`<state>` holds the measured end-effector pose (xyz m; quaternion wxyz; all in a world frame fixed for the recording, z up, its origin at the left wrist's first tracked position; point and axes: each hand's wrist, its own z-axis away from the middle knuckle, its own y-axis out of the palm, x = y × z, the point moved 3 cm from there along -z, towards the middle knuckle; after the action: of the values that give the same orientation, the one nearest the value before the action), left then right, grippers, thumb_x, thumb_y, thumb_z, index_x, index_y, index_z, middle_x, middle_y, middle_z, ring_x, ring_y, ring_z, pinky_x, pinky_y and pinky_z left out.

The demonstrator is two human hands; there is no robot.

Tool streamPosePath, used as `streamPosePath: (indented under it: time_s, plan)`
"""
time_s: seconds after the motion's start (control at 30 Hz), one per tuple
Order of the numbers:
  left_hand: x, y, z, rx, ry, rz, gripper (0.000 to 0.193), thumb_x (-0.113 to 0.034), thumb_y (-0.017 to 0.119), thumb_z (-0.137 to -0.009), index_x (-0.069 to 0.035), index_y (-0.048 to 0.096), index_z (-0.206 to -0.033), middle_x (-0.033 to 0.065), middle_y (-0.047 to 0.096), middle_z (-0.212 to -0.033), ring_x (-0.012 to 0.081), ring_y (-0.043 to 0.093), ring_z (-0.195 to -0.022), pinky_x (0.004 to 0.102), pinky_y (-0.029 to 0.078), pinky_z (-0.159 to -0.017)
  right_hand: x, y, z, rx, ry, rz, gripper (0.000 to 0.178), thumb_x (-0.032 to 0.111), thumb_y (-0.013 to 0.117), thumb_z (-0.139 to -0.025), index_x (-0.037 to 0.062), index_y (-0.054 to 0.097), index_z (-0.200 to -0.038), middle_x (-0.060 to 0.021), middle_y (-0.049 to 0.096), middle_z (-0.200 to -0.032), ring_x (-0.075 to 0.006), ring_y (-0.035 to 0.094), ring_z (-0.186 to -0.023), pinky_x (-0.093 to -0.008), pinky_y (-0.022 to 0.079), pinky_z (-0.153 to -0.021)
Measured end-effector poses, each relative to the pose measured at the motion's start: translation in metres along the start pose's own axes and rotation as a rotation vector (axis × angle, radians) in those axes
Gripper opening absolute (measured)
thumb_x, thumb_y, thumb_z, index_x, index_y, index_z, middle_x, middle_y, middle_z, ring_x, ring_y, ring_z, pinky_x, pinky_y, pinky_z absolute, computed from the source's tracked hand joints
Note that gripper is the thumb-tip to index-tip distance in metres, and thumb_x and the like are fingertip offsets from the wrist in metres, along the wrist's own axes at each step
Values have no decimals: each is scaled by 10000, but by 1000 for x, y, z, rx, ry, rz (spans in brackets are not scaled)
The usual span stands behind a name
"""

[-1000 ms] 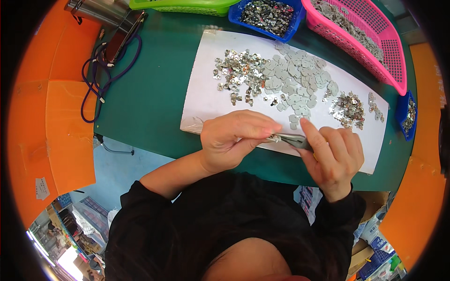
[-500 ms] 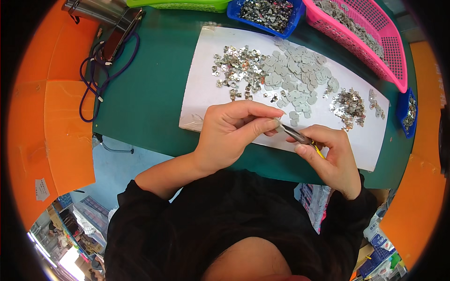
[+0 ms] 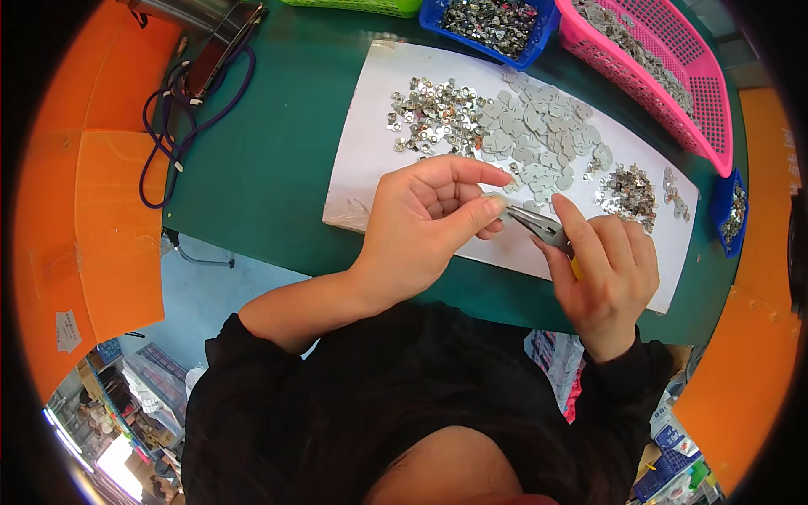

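Note:
My left hand [image 3: 425,210] is above the near edge of the white board, its thumb and bent fingers pinching a small grey piece mostly hidden by the fingertips. The left index finger is lifted off it. My right hand [image 3: 608,273] grips pliers [image 3: 547,229] with yellow handles, its index finger stretched along them. The narrow steel jaws point left and reach the piece at my left thumb; contact is hard to make out. Beyond the hands lie a pile of shiny metal clips [image 3: 438,114], a pile of flat grey plates [image 3: 539,126] and a heap of tiny metal parts [image 3: 629,192].
The white board [image 3: 358,168] rests on a green table [image 3: 269,160]. At the back stand a blue tray [image 3: 528,57] of small parts, a pink basket [image 3: 711,93] and a green basket [image 3: 353,7]. Another blue tray [image 3: 724,194] is far right. A purple cord [image 3: 251,76] lies left.
My left index finger has lifted from the pinched piece. The right fingers have shifted on the pliers, the index finger now stretched forward. The view has moved slightly.

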<state>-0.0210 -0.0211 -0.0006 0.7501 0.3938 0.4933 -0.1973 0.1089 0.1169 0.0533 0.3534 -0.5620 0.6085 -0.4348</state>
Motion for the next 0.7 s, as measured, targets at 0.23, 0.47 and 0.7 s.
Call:
streamPosePath:
  time_s: [0.23, 0.47, 0.7]
  plan:
    - [0, 4, 8, -77, 86, -33, 173, 2, 638, -912, 40, 590, -1074, 90, 669, -907, 139, 664, -766, 258, 546, -721, 3, -4, -1, 84, -16, 15, 479, 149, 818, -632, 105, 708, -1097, -31, 511, -704, -204, 503, -644, -333, 397, -574]
    - [0, 1, 5, -5, -200, 222, 126, -24, 654, -906, -15, 579, -1007, 67, 650, -889, 142, 658, -764, 249, 520, -675, 7, -21, -2, 98, -222, 317, 471, 197, 762, -667, 116, 711, -1128, -1, 433, -693, -168, 450, -614, -306, 349, -553]
    - [-1, 7, -3, 39, 13, 105, 150, -12, 636, -921, -14, 537, -1034, 65, 630, -891, 135, 652, -774, 254, 527, -709, -5, -24, -19, 23, -224, 191, 331, 193, 746, -745, 92, 726, -1059, -25, 483, -699, -199, 481, -612, -333, 365, -569]
